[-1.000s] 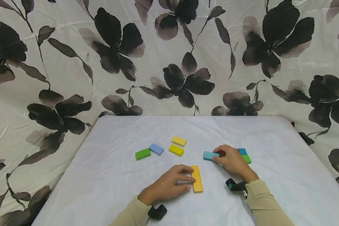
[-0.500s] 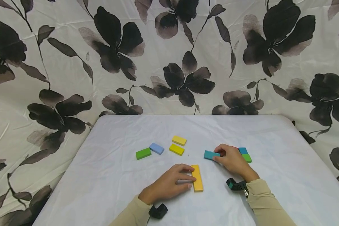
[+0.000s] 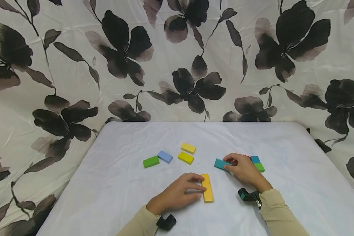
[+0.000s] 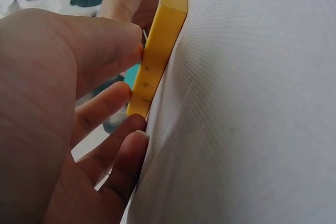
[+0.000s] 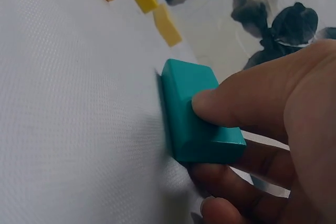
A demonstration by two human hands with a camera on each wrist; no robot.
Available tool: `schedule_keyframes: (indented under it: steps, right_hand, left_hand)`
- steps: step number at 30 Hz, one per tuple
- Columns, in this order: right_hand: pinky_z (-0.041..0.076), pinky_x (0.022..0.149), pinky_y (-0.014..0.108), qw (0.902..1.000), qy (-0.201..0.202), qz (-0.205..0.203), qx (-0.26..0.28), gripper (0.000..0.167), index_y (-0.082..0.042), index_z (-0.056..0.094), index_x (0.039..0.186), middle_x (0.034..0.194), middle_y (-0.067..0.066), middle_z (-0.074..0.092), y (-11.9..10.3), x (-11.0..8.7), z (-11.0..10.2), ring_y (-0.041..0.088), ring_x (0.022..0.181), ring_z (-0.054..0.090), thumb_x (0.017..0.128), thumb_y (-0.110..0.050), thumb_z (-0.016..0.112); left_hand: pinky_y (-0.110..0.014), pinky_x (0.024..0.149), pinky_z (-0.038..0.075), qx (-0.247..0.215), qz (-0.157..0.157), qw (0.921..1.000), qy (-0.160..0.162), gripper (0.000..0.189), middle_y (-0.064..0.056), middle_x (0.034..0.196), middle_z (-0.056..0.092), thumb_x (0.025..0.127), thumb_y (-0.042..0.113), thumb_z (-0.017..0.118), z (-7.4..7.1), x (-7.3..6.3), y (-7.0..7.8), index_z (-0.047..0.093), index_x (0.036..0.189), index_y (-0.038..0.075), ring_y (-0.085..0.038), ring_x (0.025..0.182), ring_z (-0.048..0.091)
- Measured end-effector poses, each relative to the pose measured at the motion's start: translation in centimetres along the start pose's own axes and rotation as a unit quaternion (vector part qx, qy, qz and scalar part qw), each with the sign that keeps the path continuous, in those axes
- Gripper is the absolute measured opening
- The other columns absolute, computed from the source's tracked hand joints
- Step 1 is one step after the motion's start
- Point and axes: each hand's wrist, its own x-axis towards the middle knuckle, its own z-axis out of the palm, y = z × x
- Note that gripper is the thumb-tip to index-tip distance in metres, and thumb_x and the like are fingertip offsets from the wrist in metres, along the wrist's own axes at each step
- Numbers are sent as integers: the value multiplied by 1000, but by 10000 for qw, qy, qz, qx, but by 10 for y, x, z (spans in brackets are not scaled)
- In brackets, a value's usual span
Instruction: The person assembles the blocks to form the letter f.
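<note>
My right hand point(image 3: 243, 168) pinches a teal wooden block point(image 3: 222, 164) by its right end, low over the white cloth. In the right wrist view the thumb presses one broad face of this teal block point(image 5: 186, 85), and the other fingers reach behind it. My left hand point(image 3: 177, 191) lies to the left of a long yellow-orange block point(image 3: 208, 195), its fingers extended and touching that block's left side and top. The left wrist view has the thumb and a fingertip against the near side of the yellow-orange block point(image 4: 160, 38).
Behind the left hand lie a green block point(image 3: 151, 162), a light blue block point(image 3: 165, 156) and two yellow blocks, one nearer point(image 3: 185, 157) and one farther point(image 3: 188, 148). Beyond the right hand are red point(image 3: 246, 155), blue point(image 3: 255, 159) and green point(image 3: 259, 167) blocks, partly hidden.
The teal block has turned slightly, and more of the red block shows behind my right hand. My left hand stays at the yellow-orange block. The head view has shifted a little.
</note>
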Motion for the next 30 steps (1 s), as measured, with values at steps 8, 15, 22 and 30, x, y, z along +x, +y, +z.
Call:
schedule_keyframes:
  steps: [8, 15, 22, 30]
  right_hand:
    - [53, 84, 43, 9998, -10, -176, 107, 35, -9, 68, 125, 111, 5, 69, 2, -3, 2, 22, 97, 63, 91, -15, 72]
    - [55, 82, 40, 9982, 49, -15, 594, 42, -9, 64, 132, 114, 9, 67, 4, 1, 2, 26, 101, 65, 91, -17, 72]
    - [56, 67, 32, 9882, 67, 100, 1525, 45, -1, 60, 134, 115, 17, 64, 4, 3, 1, 23, 87, 67, 92, -13, 72]
    - [59, 73, 34, 9669, -6, 352, 2528, 53, 1, 53, 141, 111, 21, 57, 5, 6, 2, 25, 81, 71, 91, -4, 70]
  left_hand:
    - [-38, 109, 39, 52, 20, 10000, 11, 28, 17, 142, 49, 99, 32, 65, 3, 1, -1, 72, 126, 31, -9, 133, 41]
    - [-38, 109, 39, 49, 86, 9999, 108, 27, 16, 142, 49, 99, 32, 66, 3, -1, -1, 72, 125, 31, -9, 133, 41]
    - [-39, 110, 38, -4, -44, 10000, 59, 28, 16, 142, 48, 99, 33, 65, 2, -1, -1, 71, 126, 31, -9, 134, 41]
    - [-38, 110, 38, 63, 81, 9999, 96, 28, 15, 142, 49, 99, 31, 66, 2, 0, -1, 72, 126, 30, -9, 134, 41]
